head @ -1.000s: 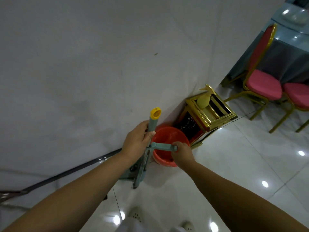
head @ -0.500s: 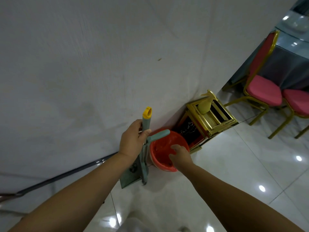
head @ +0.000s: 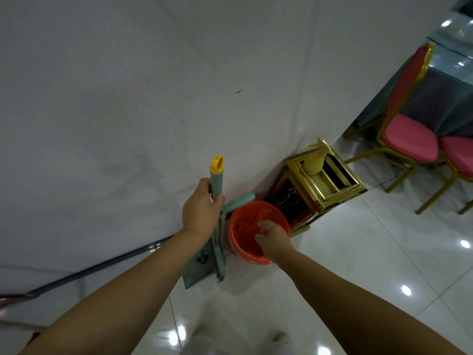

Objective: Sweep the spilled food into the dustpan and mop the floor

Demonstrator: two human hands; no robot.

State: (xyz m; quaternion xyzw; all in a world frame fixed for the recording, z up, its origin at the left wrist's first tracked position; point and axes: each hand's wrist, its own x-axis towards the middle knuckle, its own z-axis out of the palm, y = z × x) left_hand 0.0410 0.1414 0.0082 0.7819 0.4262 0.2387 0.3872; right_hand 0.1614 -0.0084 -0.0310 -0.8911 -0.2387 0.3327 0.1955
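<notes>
left hand (head: 201,211) is wrapped round the teal mop handle (head: 216,184) just under its yellow cap (head: 216,165); the mop stands upright against the wall, squeeze lever (head: 239,201) sticking out to the right; right hand (head: 272,238) hovers over the orange bucket (head: 245,234), fingers loosely curled, holding nothing; mop head (head: 199,267) partly hidden behind the forearm; bucket contents hard to make out
</notes>
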